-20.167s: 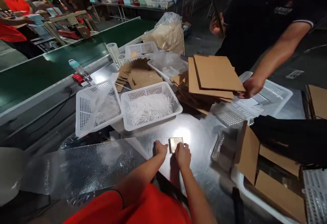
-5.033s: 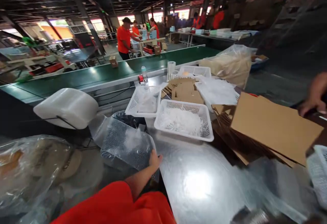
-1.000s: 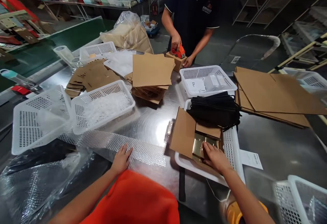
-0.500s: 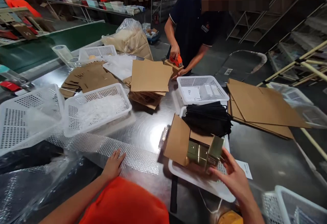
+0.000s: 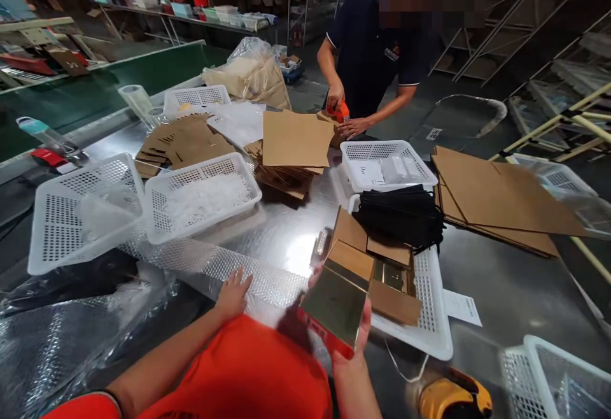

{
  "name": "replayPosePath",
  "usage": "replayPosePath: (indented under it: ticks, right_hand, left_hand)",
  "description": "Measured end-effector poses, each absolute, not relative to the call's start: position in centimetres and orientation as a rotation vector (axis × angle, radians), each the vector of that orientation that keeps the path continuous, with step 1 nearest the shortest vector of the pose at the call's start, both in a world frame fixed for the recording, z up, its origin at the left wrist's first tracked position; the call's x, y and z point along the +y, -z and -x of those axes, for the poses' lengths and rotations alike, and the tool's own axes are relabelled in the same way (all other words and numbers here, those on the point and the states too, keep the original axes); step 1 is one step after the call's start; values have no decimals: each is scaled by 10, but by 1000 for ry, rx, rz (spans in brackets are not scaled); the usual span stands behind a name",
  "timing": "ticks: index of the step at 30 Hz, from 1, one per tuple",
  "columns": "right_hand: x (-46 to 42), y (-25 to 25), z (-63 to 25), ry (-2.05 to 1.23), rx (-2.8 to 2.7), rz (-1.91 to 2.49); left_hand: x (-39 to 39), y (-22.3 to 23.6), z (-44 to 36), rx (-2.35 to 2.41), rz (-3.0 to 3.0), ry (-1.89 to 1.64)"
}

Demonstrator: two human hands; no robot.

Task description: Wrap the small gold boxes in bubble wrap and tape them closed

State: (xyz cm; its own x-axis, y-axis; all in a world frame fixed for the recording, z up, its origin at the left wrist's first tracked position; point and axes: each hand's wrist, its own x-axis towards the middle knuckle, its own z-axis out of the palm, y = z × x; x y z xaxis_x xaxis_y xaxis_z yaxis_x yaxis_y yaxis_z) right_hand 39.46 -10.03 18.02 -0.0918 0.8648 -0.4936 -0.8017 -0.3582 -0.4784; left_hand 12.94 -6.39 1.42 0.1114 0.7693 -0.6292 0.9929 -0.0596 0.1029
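My right hand (image 5: 354, 363) grips a shiny, mirror-like box (image 5: 335, 303) from beneath, its glossy face tilted up and reflecting brown cardboard and red. Fingertips show at both sides of the box. My left hand (image 5: 233, 295) lies with fingers spread on the near edge of a bubble wrap strip (image 5: 205, 263). Just right of the held box, an open cardboard carton (image 5: 395, 303) sits on a white perforated basket (image 5: 442, 336), with another shiny surface inside it. A stack of black fabric bags (image 5: 401, 218) lies behind the carton.
White baskets (image 5: 203, 225) stand at left. Flat cardboard (image 5: 298, 139) is stacked mid-table, with larger sheets (image 5: 506, 199) at right. Across the table, a co-worker (image 5: 377, 62) holds an orange tape dispenser (image 5: 341, 111). A yellow tool (image 5: 453, 400) lies at the near edge.
My right hand has lifted the shiny box out of the carton and brought it left, in front of me. My left hand stays on the bubble wrap. The view has shifted slightly.
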Motion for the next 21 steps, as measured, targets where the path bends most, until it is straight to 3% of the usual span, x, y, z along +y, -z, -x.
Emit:
replayPosePath:
  ticks: [12,21]
  right_hand:
    - [-98,-196,-323,-1561,97,926]
    - [-98,-187,-312,-1405,-98,1047]
  left_hand:
    - [-66,2,-121,1651,-1901,509]
    - [-65,5,-123,1634,-1866,462]
